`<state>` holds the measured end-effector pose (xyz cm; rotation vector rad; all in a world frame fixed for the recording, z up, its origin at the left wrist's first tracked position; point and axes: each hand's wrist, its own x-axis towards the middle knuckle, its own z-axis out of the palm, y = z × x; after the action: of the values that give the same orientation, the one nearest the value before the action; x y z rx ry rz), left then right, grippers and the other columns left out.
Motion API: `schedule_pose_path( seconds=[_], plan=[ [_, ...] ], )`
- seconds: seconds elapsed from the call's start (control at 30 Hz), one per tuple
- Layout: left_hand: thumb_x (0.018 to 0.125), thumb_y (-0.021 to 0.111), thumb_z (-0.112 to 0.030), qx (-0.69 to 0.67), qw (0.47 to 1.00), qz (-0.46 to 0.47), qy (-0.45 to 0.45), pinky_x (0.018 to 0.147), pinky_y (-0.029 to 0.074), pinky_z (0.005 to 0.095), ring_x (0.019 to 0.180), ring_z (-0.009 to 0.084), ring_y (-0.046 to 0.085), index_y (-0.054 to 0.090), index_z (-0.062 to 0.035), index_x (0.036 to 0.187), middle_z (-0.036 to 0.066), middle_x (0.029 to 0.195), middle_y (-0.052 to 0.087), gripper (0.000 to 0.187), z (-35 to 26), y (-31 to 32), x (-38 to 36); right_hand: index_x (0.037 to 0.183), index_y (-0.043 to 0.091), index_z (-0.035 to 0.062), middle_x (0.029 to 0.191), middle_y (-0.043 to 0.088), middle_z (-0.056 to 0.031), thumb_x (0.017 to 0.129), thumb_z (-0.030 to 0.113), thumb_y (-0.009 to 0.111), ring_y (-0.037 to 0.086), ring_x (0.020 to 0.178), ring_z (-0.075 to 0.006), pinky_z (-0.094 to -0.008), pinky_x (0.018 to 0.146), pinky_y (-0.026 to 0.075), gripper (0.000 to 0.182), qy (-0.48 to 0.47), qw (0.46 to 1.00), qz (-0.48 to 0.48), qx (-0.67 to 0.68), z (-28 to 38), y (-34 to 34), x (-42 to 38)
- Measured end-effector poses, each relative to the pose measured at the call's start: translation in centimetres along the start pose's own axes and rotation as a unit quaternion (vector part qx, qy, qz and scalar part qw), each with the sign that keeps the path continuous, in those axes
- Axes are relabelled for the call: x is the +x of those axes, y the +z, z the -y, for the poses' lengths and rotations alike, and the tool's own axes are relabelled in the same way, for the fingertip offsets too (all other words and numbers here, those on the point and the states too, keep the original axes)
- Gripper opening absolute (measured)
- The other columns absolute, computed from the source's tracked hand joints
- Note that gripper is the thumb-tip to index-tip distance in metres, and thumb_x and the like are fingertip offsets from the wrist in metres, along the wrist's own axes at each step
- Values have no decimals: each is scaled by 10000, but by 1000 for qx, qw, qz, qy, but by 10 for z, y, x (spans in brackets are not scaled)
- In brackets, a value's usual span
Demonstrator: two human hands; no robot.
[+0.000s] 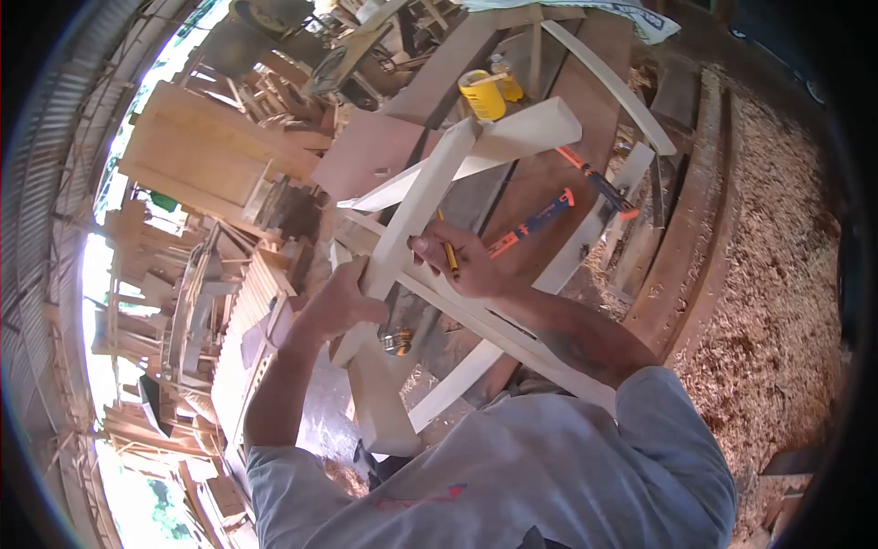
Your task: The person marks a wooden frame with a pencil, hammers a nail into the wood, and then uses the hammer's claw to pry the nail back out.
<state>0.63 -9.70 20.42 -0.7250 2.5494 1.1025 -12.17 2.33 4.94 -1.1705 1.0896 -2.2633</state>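
My left hand (346, 304) is wrapped round the lower part of a pale wooden rail (422, 194) of a jointed wooden frame. In my right hand (471, 263) is a yellow and black pencil (451, 260), held close beside the same rail. A wide, shaped wooden piece (512, 135) crosses the rail's far end, and another thick piece (380, 403) sits at its near end, close to my body. Below my left hand lies a small yellow and black tool (396, 342), perhaps a tape measure. Just beyond my right hand rests an orange and blue clamp-like tool (535, 222).
A second orange and black tool (599, 183) lies farther right on the brown bench boards (526, 197). At the back stands a yellow container (482, 95) with a stick across it. Curved wooden strip (613, 84), stacked timber (256, 284) at left, wood shavings (768, 274) at right.
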Motion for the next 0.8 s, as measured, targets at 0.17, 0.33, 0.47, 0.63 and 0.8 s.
schedule_pose_path(
  seconds=[0.17,0.33,0.47,0.63,0.8],
  plan=[
    [568,729,-129,-79,997,18,13,769,461,281,837,149,582,579,67,1165,50,936,606,646,-3,-20,-2,926,591,39,766,611,-20,1023,377,521,501,582,-63,-234,519,407,358,-117,992,-26,45,-10,19,20],
    [558,723,-153,-126,992,12,14,729,449,270,775,128,568,595,55,1115,33,858,594,608,-11,-26,-11,925,591,50,801,617,-21,1030,303,531,555,694,-72,-249,567,440,280,153,981,46,114,42,-8,21],
    [551,721,-150,-67,997,-8,27,680,449,261,739,132,575,598,48,1087,36,842,591,584,-7,-24,-5,968,579,30,778,613,-22,1027,252,533,584,680,-99,-255,611,484,234,91,994,33,-49,40,-34,15],
    [572,769,-141,-74,997,27,23,844,474,304,916,185,602,579,66,1212,88,1012,632,699,-2,-26,-4,1135,570,13,904,670,-162,917,242,655,692,891,-270,-390,731,537,328,147,868,-205,-428,1,-200,4],
    [573,775,-135,-65,998,26,-3,892,459,311,975,208,594,524,52,1295,102,1085,620,787,-8,-21,2,1192,526,32,973,692,-195,901,331,663,667,952,-397,-486,820,517,439,197,663,-199,-694,-49,-295,-29]
  ],
)
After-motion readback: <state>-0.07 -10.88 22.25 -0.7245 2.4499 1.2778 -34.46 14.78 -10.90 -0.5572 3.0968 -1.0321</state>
